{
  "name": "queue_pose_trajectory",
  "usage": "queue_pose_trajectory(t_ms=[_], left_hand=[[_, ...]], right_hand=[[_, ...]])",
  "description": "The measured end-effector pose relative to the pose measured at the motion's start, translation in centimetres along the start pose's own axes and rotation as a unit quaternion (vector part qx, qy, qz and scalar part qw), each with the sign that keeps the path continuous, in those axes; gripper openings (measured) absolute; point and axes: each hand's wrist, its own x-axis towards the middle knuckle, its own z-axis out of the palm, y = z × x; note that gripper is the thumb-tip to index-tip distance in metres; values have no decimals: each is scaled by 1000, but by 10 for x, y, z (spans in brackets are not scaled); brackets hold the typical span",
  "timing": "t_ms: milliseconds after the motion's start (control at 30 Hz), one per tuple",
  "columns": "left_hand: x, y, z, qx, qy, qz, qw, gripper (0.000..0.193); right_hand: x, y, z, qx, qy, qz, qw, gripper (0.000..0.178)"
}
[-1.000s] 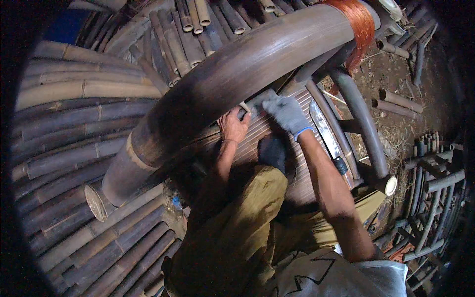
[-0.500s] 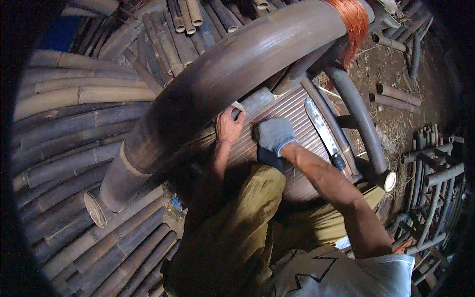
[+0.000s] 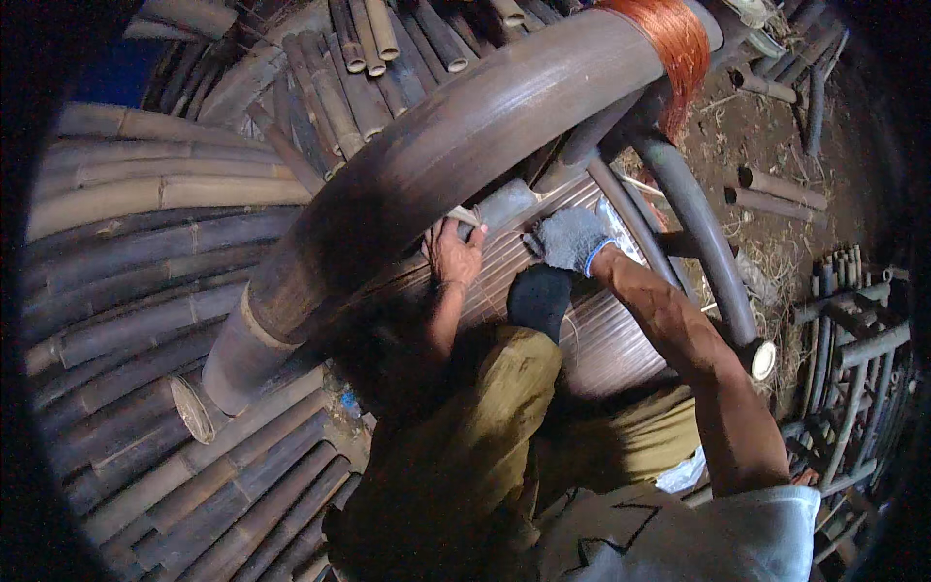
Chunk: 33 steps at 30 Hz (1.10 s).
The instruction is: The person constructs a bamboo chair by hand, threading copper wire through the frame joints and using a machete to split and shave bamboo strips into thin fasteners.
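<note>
My left hand (image 3: 456,254) is bare and reaches up under a thick curved bamboo pole (image 3: 456,155). Its fingers pinch a thin pale strip (image 3: 464,215) against the pole's underside. My right hand (image 3: 570,238) wears a grey glove and rests curled on the slatted bamboo panel (image 3: 601,339), just right of a grey flat piece (image 3: 504,202). What the glove holds is hidden. My foot in a black sock (image 3: 540,296) presses on the same panel, between my two forearms.
Orange cord (image 3: 669,48) is wound around the pole's upper end. A dark bent tube (image 3: 708,252) frames the panel on the right. Stacked bamboo poles (image 3: 145,272) fill the left side, and a small bamboo frame (image 3: 853,339) stands on the dirt floor at right.
My gloved right hand has drawn back from the pole and down onto the slats. My left hand has stayed under the pole with the strip.
</note>
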Motion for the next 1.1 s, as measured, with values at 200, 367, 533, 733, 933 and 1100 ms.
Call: queue_pose_trajectory(t_ms=[200,367,533,733,933,1100], left_hand=[[1,5,-9,19,-55,-17,998,51],[5,-24,-12,-104,-13,74,992,32],[4,-5,-17,-88,-79,22,993,41],[-42,-12,-42,-96,-64,93,989,61],[-103,-56,-68,-60,-151,222,961,57],[-137,-90,-82,-26,-234,178,955,56]], right_hand=[[-15,-44,18,24,27,-36,999,25],[-1,-139,31,18,16,-45,999,21],[-29,-123,31,22,101,-59,993,20],[-75,-94,6,284,263,180,904,49],[-173,7,13,695,168,228,661,33],[-241,8,10,372,95,281,880,47]])
